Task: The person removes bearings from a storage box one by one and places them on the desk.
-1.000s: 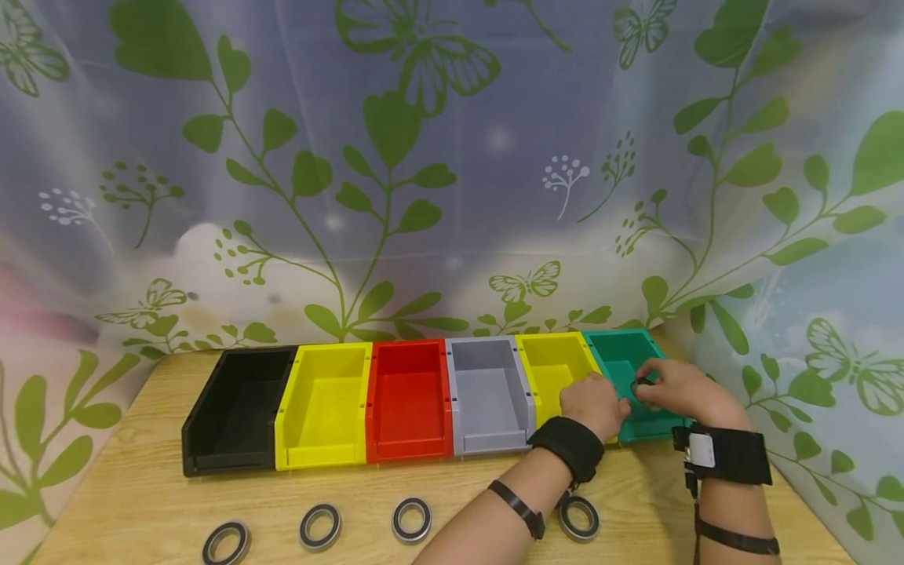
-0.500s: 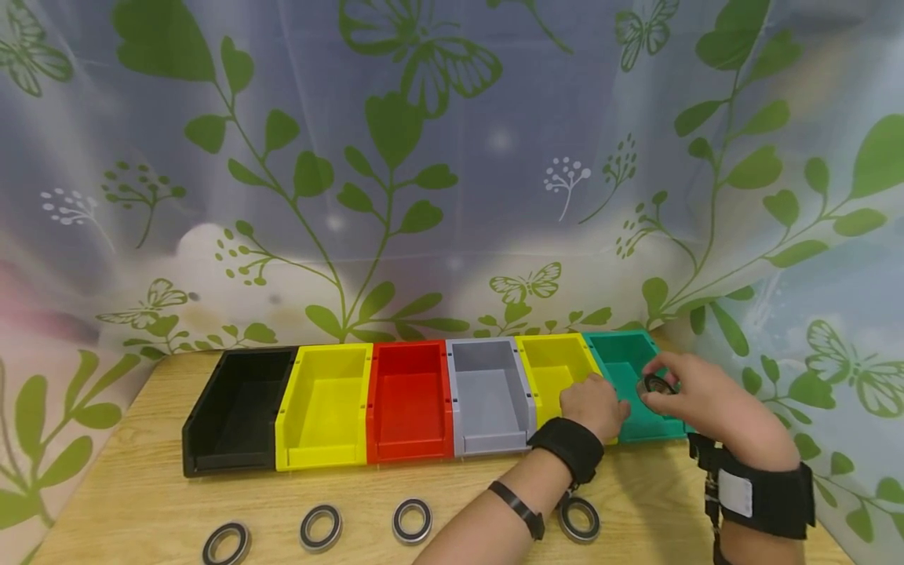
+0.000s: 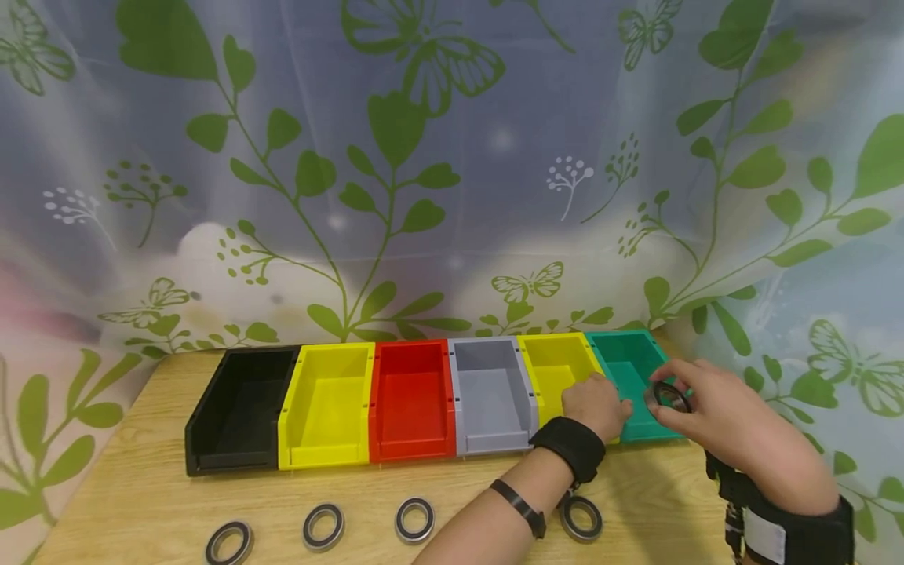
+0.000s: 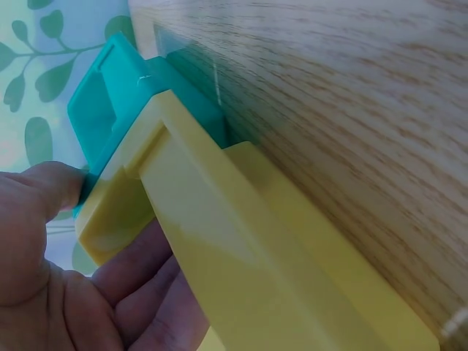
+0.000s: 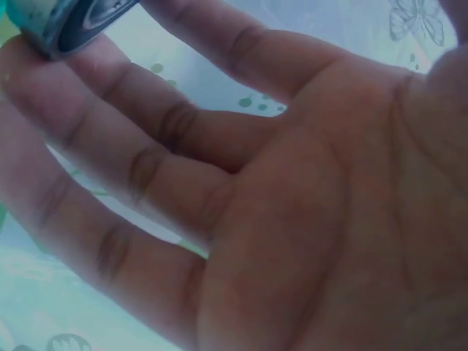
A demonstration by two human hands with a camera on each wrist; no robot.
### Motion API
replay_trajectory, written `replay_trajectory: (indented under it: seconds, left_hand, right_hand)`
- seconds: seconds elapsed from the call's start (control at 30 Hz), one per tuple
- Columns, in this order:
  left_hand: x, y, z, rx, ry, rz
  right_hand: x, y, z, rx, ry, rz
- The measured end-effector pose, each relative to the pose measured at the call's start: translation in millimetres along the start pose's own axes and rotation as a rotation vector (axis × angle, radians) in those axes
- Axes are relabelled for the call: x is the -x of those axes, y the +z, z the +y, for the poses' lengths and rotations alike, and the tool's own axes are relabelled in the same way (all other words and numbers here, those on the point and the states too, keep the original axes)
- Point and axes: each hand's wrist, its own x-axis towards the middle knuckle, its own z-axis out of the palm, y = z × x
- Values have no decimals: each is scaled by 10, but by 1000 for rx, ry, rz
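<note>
My right hand (image 3: 727, 416) pinches a ball bearing (image 3: 669, 398) between thumb and fingertips, over the front of the green bin (image 3: 628, 353). Only the bearing's edge (image 5: 91, 25) shows in the right wrist view, at the upper left. With my left hand (image 3: 592, 404) I grip the side wall between the right-hand yellow bin (image 3: 554, 349) and the green one. In the left wrist view, the thumb lies at the green bin's edge while the fingers reach inside the yellow bin (image 4: 219, 219). Part of the yellow bin is hidden behind this hand in the head view.
Left of these stand a grey bin (image 3: 487, 392), a red bin (image 3: 413, 400), another yellow bin (image 3: 326, 408) and a black bin (image 3: 243, 408). On the wooden table (image 3: 339, 490) lie more bearings (image 3: 414, 519), one of them (image 3: 582, 518) beside my left forearm. A patterned curtain (image 3: 452, 196) hangs behind.
My right hand has drawn back from inside the green bin, toward the right and nearer to me, still pinching the bearing, now turned with its face showing. The left hand keeps its place.
</note>
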Motion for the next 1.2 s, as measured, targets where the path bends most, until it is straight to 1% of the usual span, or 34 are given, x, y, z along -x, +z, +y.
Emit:
replay_trajectory:
  seconds: [0.07,0.17,0.33,0.43,0.53,0.6,0.7,0.83,0.9,1.07,1.2]
  left_hand:
    - [3,0,-6,4,8,12]
    - [22,-12,-22,20,18,26]
    - [32,-20,-16,34,21,40]
    - [41,-36,-11,30,25,36]
    - [47,-51,-15,30,24,31]
    - [45,-52,-17,23,19,29]
    - [48,-49,-15,12,11,31]
    - [58,-46,-9,4,7,27]
    - [65,-55,-9,1,4,25]
    - [79,-80,-16,-7,-1,25]
    - [82,-94,-25,1,0,23]
  right_hand:
    - [23,21,9,12,4,-19]
    - [60,100,57,7,24,-87]
    - [104,330,215,13,45,-186]
    - [118,477,286,50,44,-224]
    - [134,608,337,52,49,-257]
    - [145,690,372,41,41,-263]
    - [147,805,398,5,64,-284]
    - [154,941,385,-4,92,-322]
    - [164,999,372,1,91,-331]
    - [186,1117,348,5,73,-310]
    - [195,1173,354,31,86,-301]
